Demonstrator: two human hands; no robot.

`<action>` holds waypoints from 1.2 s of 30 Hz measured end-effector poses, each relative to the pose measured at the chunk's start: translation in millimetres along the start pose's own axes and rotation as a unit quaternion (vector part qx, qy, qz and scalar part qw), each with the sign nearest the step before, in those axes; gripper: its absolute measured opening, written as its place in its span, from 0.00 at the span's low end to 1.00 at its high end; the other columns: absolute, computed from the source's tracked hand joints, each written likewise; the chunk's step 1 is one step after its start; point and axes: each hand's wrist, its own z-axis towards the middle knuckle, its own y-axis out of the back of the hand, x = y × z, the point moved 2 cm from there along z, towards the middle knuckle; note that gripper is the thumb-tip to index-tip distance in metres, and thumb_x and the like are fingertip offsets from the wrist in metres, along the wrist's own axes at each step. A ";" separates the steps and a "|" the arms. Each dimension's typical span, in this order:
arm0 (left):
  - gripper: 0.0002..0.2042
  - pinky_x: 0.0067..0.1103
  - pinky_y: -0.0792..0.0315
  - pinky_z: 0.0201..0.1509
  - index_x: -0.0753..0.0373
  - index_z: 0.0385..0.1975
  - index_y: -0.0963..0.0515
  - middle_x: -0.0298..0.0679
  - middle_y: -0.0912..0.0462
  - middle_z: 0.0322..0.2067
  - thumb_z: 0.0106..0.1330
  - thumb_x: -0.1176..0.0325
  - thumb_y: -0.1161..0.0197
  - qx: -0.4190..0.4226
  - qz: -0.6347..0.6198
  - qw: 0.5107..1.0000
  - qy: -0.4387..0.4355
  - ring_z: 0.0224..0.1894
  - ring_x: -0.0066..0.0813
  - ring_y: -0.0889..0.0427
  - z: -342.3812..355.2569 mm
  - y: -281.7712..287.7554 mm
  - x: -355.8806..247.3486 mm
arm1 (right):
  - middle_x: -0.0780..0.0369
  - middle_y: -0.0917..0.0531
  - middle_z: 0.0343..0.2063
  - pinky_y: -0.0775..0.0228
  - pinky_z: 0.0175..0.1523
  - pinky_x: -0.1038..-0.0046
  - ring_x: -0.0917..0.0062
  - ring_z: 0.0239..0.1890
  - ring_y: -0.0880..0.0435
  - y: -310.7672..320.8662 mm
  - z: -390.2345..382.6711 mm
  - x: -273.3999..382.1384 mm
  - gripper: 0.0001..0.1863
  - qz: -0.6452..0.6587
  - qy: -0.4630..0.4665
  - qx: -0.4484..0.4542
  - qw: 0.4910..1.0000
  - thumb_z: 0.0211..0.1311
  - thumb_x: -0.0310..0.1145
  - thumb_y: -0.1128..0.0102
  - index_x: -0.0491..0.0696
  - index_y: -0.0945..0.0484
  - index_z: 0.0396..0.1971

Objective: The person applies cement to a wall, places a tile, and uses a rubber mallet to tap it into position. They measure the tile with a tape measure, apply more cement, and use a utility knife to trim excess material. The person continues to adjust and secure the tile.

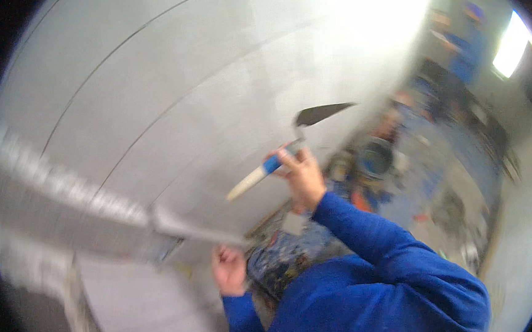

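Note:
My right hand [302,176] is closed around the handle of a pointed trowel [324,114]. Its dark blade points up and to the right, in front of the pale wall [221,95]. Below the fingers, the blue and cream handle [254,180] slants down to the left. Lower down, my left hand [229,271] is raised near the wall's bottom edge, with its fingers curled in and no object showing in them. Motion blurs its finer detail.
Fine dark lines cross the wall. A pale sheet-like surface [145,299] lies at the lower left. Along the floor to the right are a dark bucket [376,158], blue sheeting and scattered debris. Another person in blue [468,47] stands at the far right.

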 end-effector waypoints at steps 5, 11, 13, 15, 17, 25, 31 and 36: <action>0.04 0.26 0.22 0.43 0.62 0.33 0.22 0.39 0.16 0.32 0.68 0.70 0.38 -0.250 0.183 0.950 0.045 0.35 0.31 0.17 -21.5 168.1 -30.4 | 0.64 0.21 0.32 0.21 0.39 0.70 0.75 0.34 0.18 219.0 -29.3 -3.4 0.12 -0.035 -0.014 -0.395 0.918 0.69 0.36 0.36 0.47 0.27 0.43; 0.06 0.26 0.22 0.43 0.63 0.32 0.22 0.39 0.16 0.32 0.69 0.68 0.39 -0.305 0.671 0.640 0.219 0.35 0.29 0.18 19.0 227.0 -16.8 | 0.60 0.26 0.22 0.30 0.20 0.66 0.72 0.19 0.23 419.1 -168.3 2.6 0.10 0.017 -0.025 -0.666 0.745 0.61 0.25 0.39 0.45 0.31 0.39; 0.07 0.26 0.22 0.43 0.64 0.32 0.22 0.39 0.17 0.31 0.70 0.67 0.39 -0.265 0.748 0.549 0.262 0.35 0.29 0.18 45.7 207.2 2.5 | 0.61 0.26 0.23 0.28 0.20 0.66 0.73 0.19 0.23 458.9 -220.1 2.4 0.11 0.103 0.019 -0.653 0.750 0.63 0.25 0.41 0.47 0.32 0.42; 0.08 0.26 0.22 0.43 0.64 0.32 0.23 0.39 0.17 0.31 0.71 0.66 0.39 -0.229 0.801 0.473 0.288 0.34 0.29 0.18 71.8 187.9 24.1 | 0.62 0.28 0.22 0.29 0.20 0.67 0.73 0.17 0.25 491.4 -261.1 -5.3 0.09 0.099 -0.017 -0.671 0.735 0.64 0.25 0.41 0.48 0.32 0.40; 0.09 0.26 0.22 0.43 0.65 0.32 0.23 0.39 0.17 0.31 0.71 0.65 0.39 -0.194 0.840 0.408 0.301 0.34 0.28 0.18 97.7 168.4 51.3 | 0.63 0.27 0.19 0.31 0.19 0.68 0.73 0.15 0.26 529.8 -294.8 -13.6 0.06 0.026 -0.117 -0.728 0.675 0.63 0.24 0.40 0.46 0.28 0.34; 0.13 0.26 0.22 0.43 0.67 0.31 0.23 0.38 0.18 0.30 0.74 0.62 0.40 -0.055 0.931 0.218 0.287 0.34 0.26 0.19 216.7 90.3 244.7 | 0.57 0.20 0.20 0.30 0.21 0.52 0.62 0.18 0.21 729.1 -337.8 -96.3 0.14 0.157 -0.112 -0.754 0.628 0.65 0.40 0.43 0.45 0.22 0.26; 0.15 0.25 0.22 0.43 0.68 0.33 0.22 0.39 0.17 0.30 0.75 0.61 0.39 0.092 0.927 0.216 0.292 0.35 0.26 0.19 252.3 73.6 473.3 | 0.59 0.22 0.19 0.29 0.24 0.57 0.66 0.21 0.20 886.4 -334.5 -92.4 0.18 0.178 -0.113 -0.786 0.582 0.71 0.45 0.46 0.46 0.21 0.28; 0.11 0.23 0.21 0.41 0.68 0.34 0.22 0.38 0.17 0.30 0.74 0.65 0.38 0.166 0.902 0.217 0.335 0.33 0.25 0.19 248.4 80.2 573.9 | 0.59 0.21 0.21 0.27 0.21 0.64 0.71 0.19 0.19 989.9 -352.9 8.9 0.14 0.150 -0.047 -0.794 0.588 0.72 0.42 0.43 0.45 0.21 0.36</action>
